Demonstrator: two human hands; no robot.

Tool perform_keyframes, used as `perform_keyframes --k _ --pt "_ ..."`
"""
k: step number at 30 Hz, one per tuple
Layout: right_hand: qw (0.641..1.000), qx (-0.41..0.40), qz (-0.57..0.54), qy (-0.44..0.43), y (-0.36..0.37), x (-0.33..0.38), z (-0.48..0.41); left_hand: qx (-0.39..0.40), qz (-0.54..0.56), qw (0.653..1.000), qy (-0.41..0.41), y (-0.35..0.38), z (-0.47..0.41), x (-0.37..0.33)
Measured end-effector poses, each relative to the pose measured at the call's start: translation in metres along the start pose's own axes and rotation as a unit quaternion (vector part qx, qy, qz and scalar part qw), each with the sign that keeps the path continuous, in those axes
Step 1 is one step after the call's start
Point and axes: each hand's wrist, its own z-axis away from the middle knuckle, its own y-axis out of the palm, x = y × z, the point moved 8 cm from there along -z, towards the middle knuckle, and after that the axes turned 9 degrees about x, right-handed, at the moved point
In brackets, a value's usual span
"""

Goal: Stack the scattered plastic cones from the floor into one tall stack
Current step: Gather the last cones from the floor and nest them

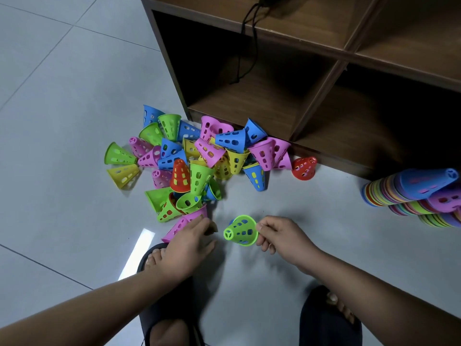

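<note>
Several perforated plastic cones in blue, green, pink, yellow and red lie in a loose heap (199,156) on the grey tiled floor. My right hand (279,237) pinches the wide rim of a green cone (240,230), held on its side just above the floor with its narrow tip pointing left. My left hand (187,245) reaches over a pink cone (177,227) lying at the near edge of the heap, fingers on it; whether they grip it is hidden. Long stacks of nested cones (409,193), topped in blue and purple, lie on their sides at the right edge.
A dark wooden cubby shelf (324,78) stands behind the heap, a black cable (245,38) hanging inside it. A lone red cone (304,168) sits by the shelf base. My two feet in black slippers (172,303) stand below my hands.
</note>
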Motion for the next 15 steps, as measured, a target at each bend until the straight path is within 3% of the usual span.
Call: perform_keyframes --k 7,12,15 --pt "0.998 -0.016 0.015 0.062 -0.008 -0.022 -0.020 -0.101 -0.105 0.986 -0.086 -0.040 0.020 0.044" --pt "0.994 -0.084 0.027 0.062 -0.044 -0.025 -0.027 -0.096 -0.096 0.976 -0.171 -0.043 0.027 0.066" --pt "0.976 -0.163 0.141 0.012 -0.083 -0.006 -0.031 -0.073 -0.065 0.976 -0.194 -0.041 0.028 0.073"
